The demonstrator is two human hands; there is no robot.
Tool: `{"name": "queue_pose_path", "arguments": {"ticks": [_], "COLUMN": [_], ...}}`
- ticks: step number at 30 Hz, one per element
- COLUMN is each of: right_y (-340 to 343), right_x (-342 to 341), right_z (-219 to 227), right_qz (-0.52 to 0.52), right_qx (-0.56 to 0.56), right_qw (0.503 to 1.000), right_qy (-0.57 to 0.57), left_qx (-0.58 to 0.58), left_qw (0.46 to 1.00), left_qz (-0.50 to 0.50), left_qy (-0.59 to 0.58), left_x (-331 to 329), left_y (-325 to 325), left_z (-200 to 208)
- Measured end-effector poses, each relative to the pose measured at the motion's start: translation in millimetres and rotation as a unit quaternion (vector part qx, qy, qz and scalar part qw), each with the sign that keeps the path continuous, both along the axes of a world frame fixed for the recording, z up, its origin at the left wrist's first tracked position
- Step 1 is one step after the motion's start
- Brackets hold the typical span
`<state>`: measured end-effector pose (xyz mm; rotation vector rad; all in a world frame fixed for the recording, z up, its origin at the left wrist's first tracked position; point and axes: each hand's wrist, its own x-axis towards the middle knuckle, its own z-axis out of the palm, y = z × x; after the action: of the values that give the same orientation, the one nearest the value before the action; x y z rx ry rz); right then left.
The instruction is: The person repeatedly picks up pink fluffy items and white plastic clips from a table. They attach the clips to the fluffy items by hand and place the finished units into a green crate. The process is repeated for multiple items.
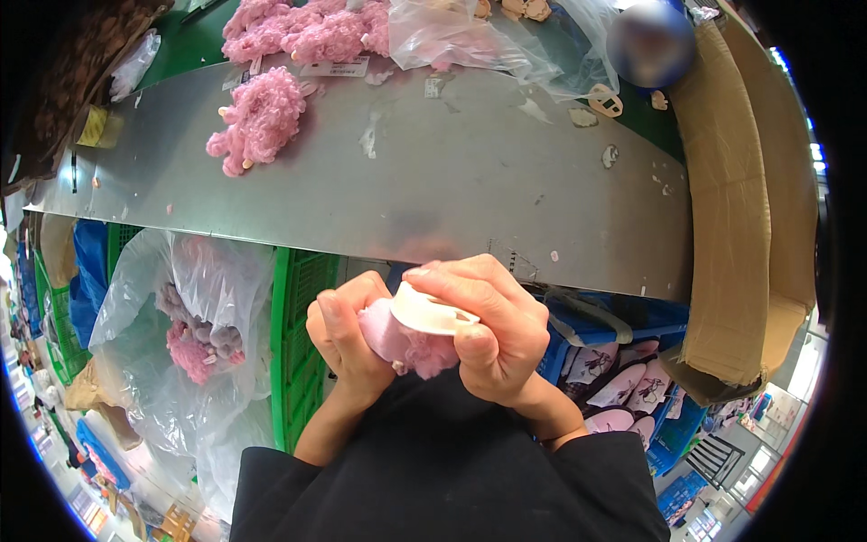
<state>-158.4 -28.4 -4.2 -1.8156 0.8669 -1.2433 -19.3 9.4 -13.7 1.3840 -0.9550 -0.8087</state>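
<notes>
Close in front of my chest, both hands hold a small pink fluffy plush piece (428, 353) with a smooth pink patch. My left hand (350, 332) is closed around its left side, fingers curled. My right hand (499, 331) pinches a thin, curved cream-coloured piece (423, 311) between thumb and fingers, against the top of the plush. How the two pieces join is hidden by my fingers. Beyond my hands, a pink curly plush (264, 119) lies on the grey metal tabletop (433, 194).
More pink plush pieces (325, 34) and a clear plastic bag (470, 41) lie at the table's far side. A tall cardboard box (727, 199) stands at right. Below the table are a green crate (294, 348), a bag-lined bin (144, 361) and a blue crate of slippers (623, 384).
</notes>
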Motion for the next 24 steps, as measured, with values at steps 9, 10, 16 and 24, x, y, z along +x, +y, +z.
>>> {"name": "queue_pose_path", "arguments": {"ticks": [9,10,16,24], "right_y": [10.7,12.2,16.3,23.5], "right_x": [5.0,3.7,8.0,7.3], "right_z": [-6.2,-3.4,3.9,8.1], "right_qz": [-0.04,-0.037,-0.041,-0.015], "right_qx": [-0.142,-0.148,-0.183,-0.169], "right_qw": [0.989,0.988,0.981,0.982], "right_qy": [-0.015,-0.002,0.053,0.08], "left_qx": [-0.009,-0.01,-0.098,-0.033], "left_qw": [0.999,0.999,0.987,0.98], "left_qz": [0.031,0.034,0.018,-0.017], "left_qy": [0.008,0.008,0.129,0.195], "left_x": [-6.5,-8.1,-4.1,1.3], "left_y": [11.1,11.3,24.8,12.0], "left_z": [-15.8,-16.3,-40.4,-8.9]}}
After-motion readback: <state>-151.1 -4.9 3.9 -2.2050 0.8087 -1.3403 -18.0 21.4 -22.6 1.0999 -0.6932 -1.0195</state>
